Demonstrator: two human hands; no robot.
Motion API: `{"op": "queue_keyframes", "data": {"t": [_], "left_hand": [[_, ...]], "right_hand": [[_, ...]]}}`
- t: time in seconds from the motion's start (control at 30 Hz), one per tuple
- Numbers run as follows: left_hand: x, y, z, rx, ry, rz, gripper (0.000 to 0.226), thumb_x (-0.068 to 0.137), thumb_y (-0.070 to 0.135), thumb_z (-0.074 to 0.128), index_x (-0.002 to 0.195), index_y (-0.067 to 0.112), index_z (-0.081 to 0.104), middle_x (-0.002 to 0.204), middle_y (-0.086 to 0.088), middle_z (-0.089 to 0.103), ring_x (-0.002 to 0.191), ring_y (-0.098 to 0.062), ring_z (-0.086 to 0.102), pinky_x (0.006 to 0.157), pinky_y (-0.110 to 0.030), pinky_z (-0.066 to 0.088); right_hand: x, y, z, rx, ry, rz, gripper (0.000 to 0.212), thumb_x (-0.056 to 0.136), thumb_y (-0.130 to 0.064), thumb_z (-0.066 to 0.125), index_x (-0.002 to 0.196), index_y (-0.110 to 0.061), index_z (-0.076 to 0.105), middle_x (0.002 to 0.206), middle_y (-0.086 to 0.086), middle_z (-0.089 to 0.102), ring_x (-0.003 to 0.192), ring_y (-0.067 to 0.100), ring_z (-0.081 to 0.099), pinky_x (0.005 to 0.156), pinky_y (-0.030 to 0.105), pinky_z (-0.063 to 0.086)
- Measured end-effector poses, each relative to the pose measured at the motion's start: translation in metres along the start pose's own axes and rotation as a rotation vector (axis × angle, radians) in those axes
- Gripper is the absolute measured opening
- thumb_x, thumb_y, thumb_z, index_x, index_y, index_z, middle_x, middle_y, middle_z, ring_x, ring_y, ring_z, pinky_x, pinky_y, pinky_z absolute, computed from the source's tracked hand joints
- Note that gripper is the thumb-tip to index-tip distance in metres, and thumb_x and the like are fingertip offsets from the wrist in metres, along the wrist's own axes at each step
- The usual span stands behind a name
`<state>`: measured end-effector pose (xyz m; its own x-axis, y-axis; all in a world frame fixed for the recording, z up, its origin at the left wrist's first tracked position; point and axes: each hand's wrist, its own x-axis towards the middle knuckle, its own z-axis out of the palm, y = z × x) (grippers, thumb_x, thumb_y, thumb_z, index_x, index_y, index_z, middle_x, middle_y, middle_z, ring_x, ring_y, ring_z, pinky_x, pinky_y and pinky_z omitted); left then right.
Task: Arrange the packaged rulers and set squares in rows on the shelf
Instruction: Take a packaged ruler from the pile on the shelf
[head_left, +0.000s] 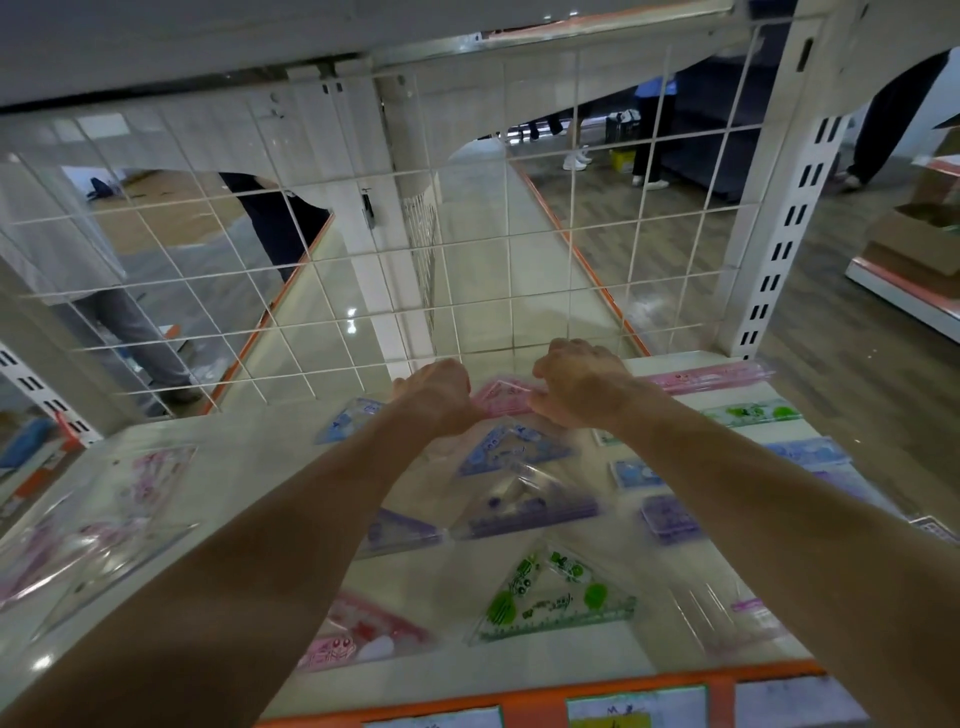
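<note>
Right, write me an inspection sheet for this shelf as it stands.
Surface: white shelf, orange front edge.
Job's things: pink set square at back; blue set square, purple set square, green set square lined toward the front; pink ruler, green ruler at right.
Clutter: nothing seen.
Hands: left hand and right hand grip the pink set square.
Cables: nothing seen.
Surroundings: wire grid behind, people beyond, cardboard boxes right.

white shelf (244, 441) w/ pkgd set squares (550, 597) + rulers (711, 376)
</note>
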<state>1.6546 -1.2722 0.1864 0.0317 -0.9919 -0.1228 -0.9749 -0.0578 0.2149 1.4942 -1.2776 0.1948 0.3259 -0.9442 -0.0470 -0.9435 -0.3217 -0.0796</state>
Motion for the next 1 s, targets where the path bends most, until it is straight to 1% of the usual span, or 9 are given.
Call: {"op": "queue_keyframes", "data": {"t": [0.1, 0.17, 0.4, 0.47, 0.57, 0.73, 0.87, 0.93, 1.0], "left_hand": [[-0.007, -0.009, -0.013, -0.053, 0.073, 0.025, 0.035, 0.084, 0.033, 0.065, 0.110, 0.010, 0.068, 0.115, -0.006, 0.066, 0.105, -0.023, 0.061, 0.094, -0.037, 0.047], [-0.014, -0.017, -0.023, -0.098, 0.123, 0.028, 0.030, 0.083, 0.025, 0.064, 0.110, 0.011, 0.068, 0.117, -0.007, 0.065, 0.106, -0.025, 0.060, 0.097, -0.040, 0.047], [-0.044, -0.061, -0.051, -0.087, 0.177, -0.046, 0.029, 0.083, 0.026, 0.065, 0.111, 0.018, 0.067, 0.117, -0.005, 0.063, 0.106, -0.025, 0.059, 0.097, -0.038, 0.046], [-0.054, -0.078, -0.058, -0.073, 0.180, -0.072, 0.029, 0.084, 0.027, 0.064, 0.112, 0.019, 0.066, 0.118, -0.004, 0.062, 0.108, -0.025, 0.057, 0.098, -0.038, 0.045], [-0.072, -0.108, -0.067, -0.061, 0.213, -0.119, 0.030, 0.083, 0.030, 0.065, 0.111, 0.021, 0.066, 0.120, -0.003, 0.060, 0.112, -0.025, 0.056, 0.099, -0.035, 0.043], [-0.101, -0.156, -0.081, -0.046, 0.235, -0.186, 0.028, 0.084, 0.027, 0.063, 0.110, 0.017, 0.067, 0.120, -0.008, 0.061, 0.110, -0.027, 0.056, 0.092, -0.028, 0.045], [-0.126, -0.191, -0.094, -0.038, 0.195, -0.231, 0.029, 0.088, 0.020, 0.059, 0.111, 0.005, 0.067, 0.116, -0.013, 0.063, 0.106, -0.029, 0.058, 0.092, -0.032, 0.047], [-0.139, -0.209, -0.098, -0.034, 0.175, -0.271, 0.030, 0.088, 0.020, 0.059, 0.111, 0.003, 0.066, 0.113, -0.014, 0.063, 0.103, -0.029, 0.059, 0.091, -0.035, 0.049], [-0.151, -0.229, -0.099, -0.028, 0.160, -0.310, 0.033, 0.089, 0.023, 0.059, 0.115, 0.003, 0.064, 0.116, -0.014, 0.062, 0.104, -0.029, 0.059, 0.093, -0.036, 0.048]], "right_hand": [[-0.007, -0.004, -0.016, 0.026, 0.093, -0.048, 0.040, 0.096, -0.035, 0.048, 0.127, -0.011, 0.057, 0.127, 0.009, 0.051, 0.117, 0.025, 0.048, 0.101, 0.038, 0.037], [-0.010, -0.012, -0.026, 0.024, 0.143, -0.091, 0.036, 0.096, -0.032, 0.048, 0.123, -0.012, 0.060, 0.124, 0.010, 0.052, 0.115, 0.026, 0.050, 0.099, 0.039, 0.040], [-0.011, -0.079, -0.043, 0.023, 0.203, -0.220, 0.030, 0.093, -0.031, 0.051, 0.112, -0.014, 0.066, 0.117, 0.008, 0.057, 0.111, 0.026, 0.053, 0.094, 0.038, 0.044], [-0.011, -0.098, -0.043, 0.025, 0.206, -0.255, 0.030, 0.093, -0.031, 0.051, 0.113, -0.014, 0.066, 0.118, 0.008, 0.057, 0.110, 0.026, 0.054, 0.090, 0.036, 0.043], [-0.011, -0.127, -0.044, 0.033, 0.177, -0.308, 0.032, 0.095, -0.031, 0.049, 0.119, -0.015, 0.063, 0.123, 0.008, 0.053, 0.115, 0.027, 0.050, 0.092, 0.035, 0.039], [-0.009, -0.177, -0.040, 0.045, 0.121, -0.362, 0.033, 0.095, -0.029, 0.049, 0.120, -0.012, 0.063, 0.125, 0.009, 0.051, 0.117, 0.028, 0.049, 0.092, 0.036, 0.041], [-0.007, -0.217, -0.034, 0.034, 0.052, -0.416, 0.035, 0.096, -0.030, 0.045, 0.121, -0.011, 0.061, 0.126, 0.009, 0.051, 0.119, 0.028, 0.048, 0.097, 0.037, 0.042], [-0.007, -0.238, -0.030, 0.035, 0.024, -0.443, 0.037, 0.098, -0.033, 0.043, 0.125, -0.013, 0.059, 0.129, 0.008, 0.050, 0.122, 0.027, 0.047, 0.101, 0.038, 0.040], [-0.007, -0.258, -0.024, 0.038, 0.005, -0.473, 0.037, 0.098, -0.034, 0.044, 0.126, -0.015, 0.057, 0.131, 0.008, 0.050, 0.123, 0.026, 0.046, 0.103, 0.036, 0.039]]}}
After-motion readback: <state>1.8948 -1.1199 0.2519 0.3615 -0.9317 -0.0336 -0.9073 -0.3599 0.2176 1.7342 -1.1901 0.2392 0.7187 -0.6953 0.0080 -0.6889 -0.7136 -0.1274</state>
